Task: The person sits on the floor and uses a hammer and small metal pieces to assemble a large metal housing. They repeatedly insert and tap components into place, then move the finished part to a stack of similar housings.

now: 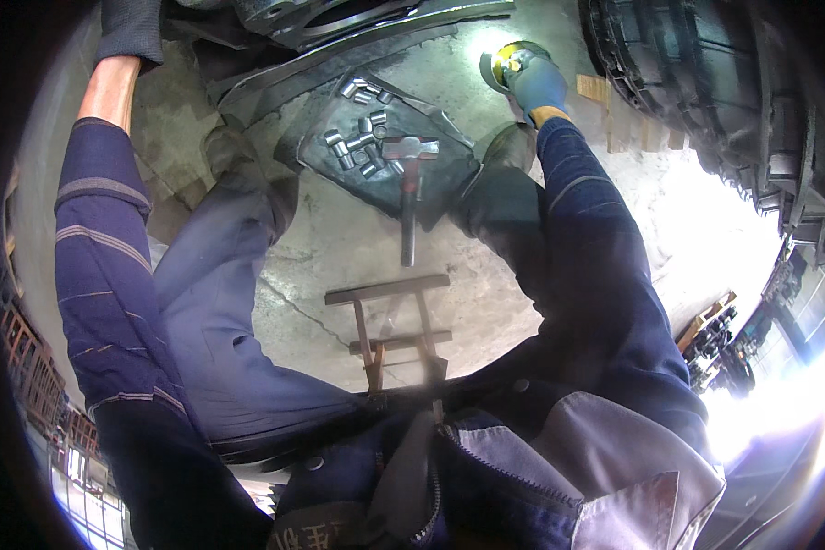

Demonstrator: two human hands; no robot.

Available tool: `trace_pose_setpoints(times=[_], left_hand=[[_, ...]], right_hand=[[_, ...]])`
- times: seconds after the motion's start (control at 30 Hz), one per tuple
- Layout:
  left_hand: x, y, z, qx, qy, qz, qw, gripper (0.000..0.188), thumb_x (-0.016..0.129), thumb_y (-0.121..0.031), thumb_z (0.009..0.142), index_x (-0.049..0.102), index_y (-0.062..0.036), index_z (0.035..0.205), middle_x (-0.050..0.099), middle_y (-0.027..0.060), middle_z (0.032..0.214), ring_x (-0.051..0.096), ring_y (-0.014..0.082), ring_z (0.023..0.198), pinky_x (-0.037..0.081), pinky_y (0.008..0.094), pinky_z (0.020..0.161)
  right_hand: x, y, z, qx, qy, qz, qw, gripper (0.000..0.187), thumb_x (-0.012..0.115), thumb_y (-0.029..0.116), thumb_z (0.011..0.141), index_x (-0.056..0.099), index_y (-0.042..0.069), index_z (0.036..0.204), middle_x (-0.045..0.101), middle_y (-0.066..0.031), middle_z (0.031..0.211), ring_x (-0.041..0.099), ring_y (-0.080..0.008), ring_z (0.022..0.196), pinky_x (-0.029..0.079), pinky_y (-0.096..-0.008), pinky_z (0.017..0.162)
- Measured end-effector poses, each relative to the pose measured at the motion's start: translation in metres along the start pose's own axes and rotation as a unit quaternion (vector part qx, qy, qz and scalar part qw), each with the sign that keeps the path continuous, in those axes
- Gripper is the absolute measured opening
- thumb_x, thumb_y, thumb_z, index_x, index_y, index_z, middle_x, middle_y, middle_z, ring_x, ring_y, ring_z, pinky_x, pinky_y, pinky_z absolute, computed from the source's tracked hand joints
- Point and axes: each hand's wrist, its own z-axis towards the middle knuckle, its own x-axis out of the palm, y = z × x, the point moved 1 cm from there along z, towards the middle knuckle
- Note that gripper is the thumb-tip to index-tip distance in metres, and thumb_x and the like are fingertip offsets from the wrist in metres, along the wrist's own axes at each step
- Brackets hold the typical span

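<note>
Hands well apart: right hand [539,84] wrapped around yellow round object [505,58], upper right; left hand [130,37], upper left, grip unclear | upper centre: metal cylinders [362,140] on dark sheet [445,176], likely against rolling; hammer [409,197] overhangs its edge.

Workshop | concrete floor [486,284] | hammer [408,206] | loose metal cylinders [360,140] | ribbed black machinery [697,78]
</note>
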Motion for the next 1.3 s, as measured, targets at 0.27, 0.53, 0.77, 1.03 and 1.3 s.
trace_pose_setpoints(times=[0.27, 0.53, 0.77, 1.03, 1.3], left_hand=[[-0.003, 0.007, 0.01, 0.008, -0.003, 0.013, 1.0, 0.038, 0.066, -0.04, 0.097, 0.071, -0.0025, 0.095, 0.073, 0.0163, 0.086, 0.069, 0.0297, 0.082, 0.052, 0.0449, 0.076], [-0.001, 0.011, 0.015, 0.013, -0.001, 0.014, 1.0, 0.04, 0.065, -0.041, 0.098, 0.072, -0.0023, 0.095, 0.073, 0.0171, 0.087, 0.069, 0.0305, 0.083, 0.052, 0.0453, 0.076], [0.005, 0.01, 0.014, 0.009, -0.004, 0.006, 1.0, 0.041, 0.064, -0.042, 0.098, 0.072, -0.0021, 0.095, 0.073, 0.0179, 0.088, 0.069, 0.0312, 0.084, 0.052, 0.0456, 0.076], [0.005, 0.001, -0.001, 0.009, -0.006, 0.008, 1.0, 0.043, 0.062, -0.043, 0.099, 0.072, -0.0018, 0.096, 0.073, 0.0187, 0.088, 0.07, 0.032, 0.084, 0.052, 0.046, 0.077], [0.008, 0.008, 0.003, 0.01, 0.003, 0.012, 1.0, 0.044, 0.061, -0.044, 0.099, 0.073, -0.0016, 0.096, 0.073, 0.0195, 0.089, 0.07, 0.0328, 0.085, 0.052, 0.0464, 0.077]], right_hand=[[0.0, 0.004, 0.002, -0.011, 0.009, -0.015, 1.0, 0.039, 0.063, 0.039, 0.095, 0.071, 0.018, 0.127, 0.073, -0.0126, 0.123, 0.069, -0.033, 0.112, 0.053, -0.044, 0.098], [0.003, 0.005, 0.004, -0.018, 0.016, -0.026, 0.999, 0.042, 0.063, 0.037, 0.096, 0.068, 0.017, 0.132, 0.071, -0.0125, 0.128, 0.069, -0.033, 0.115, 0.053, -0.0431, 0.1], [-0.028, 0.003, -0.014, 0.03, -0.024, 0.036, 0.999, 0.036, 0.07, 0.039, 0.093, 0.074, 0.017, 0.121, 0.074, -0.0124, 0.119, 0.07, -0.033, 0.108, 0.054, -0.0428, 0.095], [-0.104, 0.013, -0.041, -0.032, -0.071, 0.017, 0.997, 0.035, 0.073, 0.043, 0.091, 0.076, 0.017, 0.115, 0.075, -0.0137, 0.11, 0.072, -0.034, 0.101, 0.055, -0.0437, 0.087], [-0.047, 0.014, -0.016, -0.011, -0.025, -0.01, 1.0, 0.033, 0.06, 0.035, 0.097, 0.074, 0.016, 0.12, 0.073, -0.0167, 0.117, 0.071, -0.0362, 0.107, 0.055, -0.0463, 0.095]])
